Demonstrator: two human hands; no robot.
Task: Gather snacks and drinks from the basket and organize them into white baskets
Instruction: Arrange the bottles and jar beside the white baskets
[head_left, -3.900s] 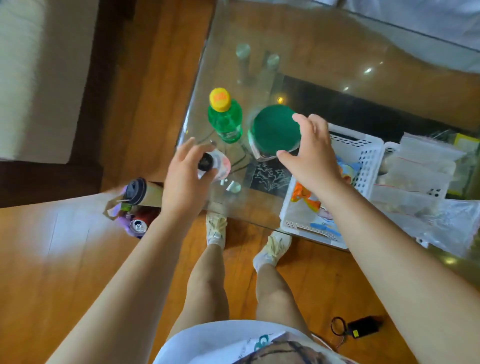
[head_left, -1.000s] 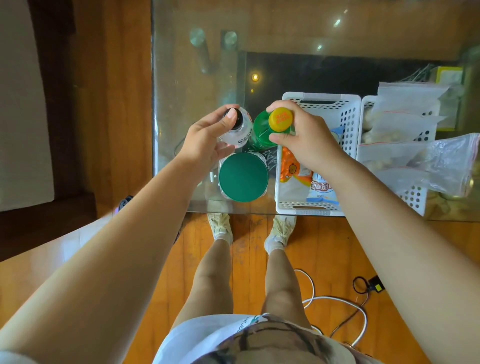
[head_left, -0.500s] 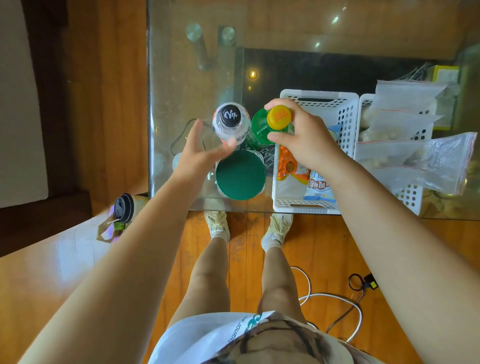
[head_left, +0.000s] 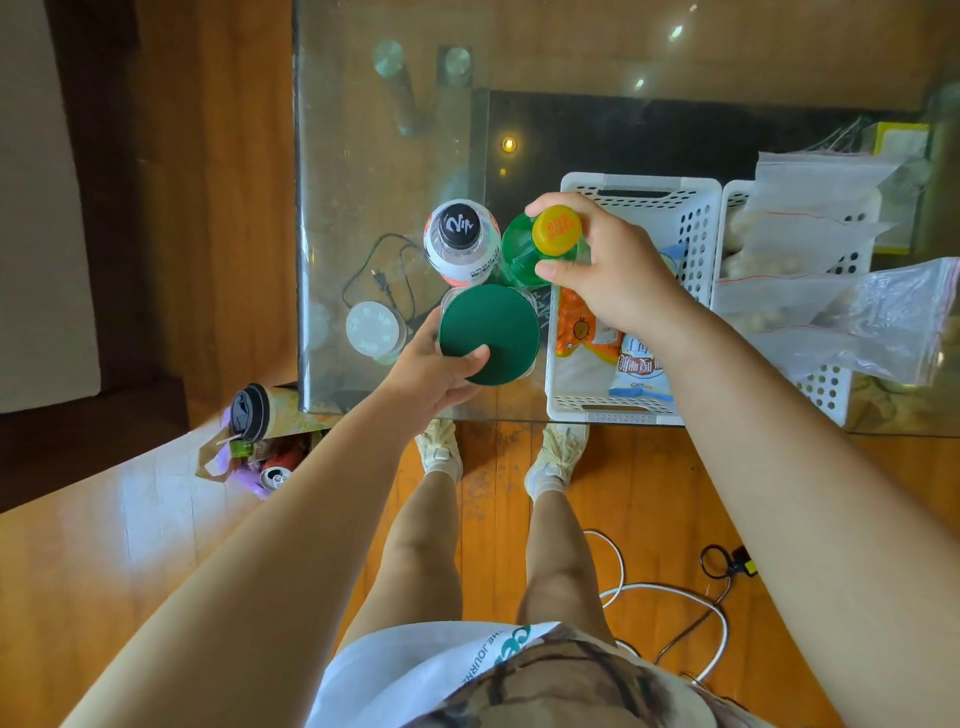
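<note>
On the glass table (head_left: 389, 156) stand a white bottle with a black cap (head_left: 460, 241), a green bottle with a yellow cap (head_left: 540, 247) and a jar with a dark green lid (head_left: 491, 332). My left hand (head_left: 431, 371) grips the jar's near left side, thumb on the lid. My right hand (head_left: 610, 273) grips the green bottle around its neck and cap. Just right of them a white basket (head_left: 644, 197) holds snack packets (head_left: 587, 332). A second white basket (head_left: 826, 384) further right holds clear zip bags (head_left: 831, 275).
A bag on the floor (head_left: 254, 447) left of the table corner holds a lidded cup and cans. My feet stand at the table's near edge. White and black cables (head_left: 675, 592) lie on the wooden floor to the right. A dark step edges the far left.
My left hand let go of the white bottle and came down to grip the green-lidded jar. My right hand still holds the green bottle, which has barely moved.
</note>
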